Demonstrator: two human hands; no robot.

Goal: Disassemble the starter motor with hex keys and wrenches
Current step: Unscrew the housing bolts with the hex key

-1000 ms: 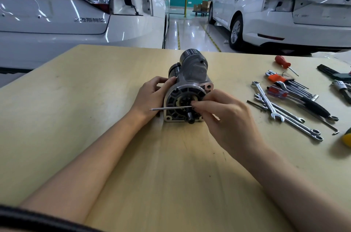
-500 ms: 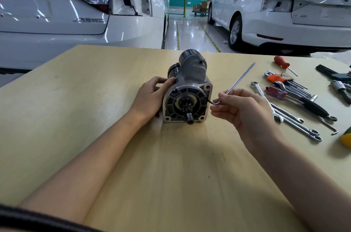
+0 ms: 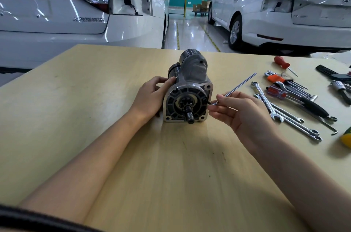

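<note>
The starter motor (image 3: 190, 87) lies on the wooden table (image 3: 95, 99) with its grey flange and pinion gear facing me. My left hand (image 3: 152, 97) grips its left side. My right hand (image 3: 241, 112) pinches a silver hex key (image 3: 237, 87) near its bend. The key's short end points into a bolt on the flange's right side, and its long arm slants up to the right.
Several wrenches (image 3: 281, 114), a red-handled screwdriver (image 3: 282, 62), an orange hex key set (image 3: 275, 79) and black tools (image 3: 334, 76) lie on the right of the table. Two white cars (image 3: 76, 13) stand beyond the far edge.
A second ago my right hand held the hex key across the flange's front, long arm pointing left. It has since shifted to the flange's right side, with the long arm now slanting up to the right.
</note>
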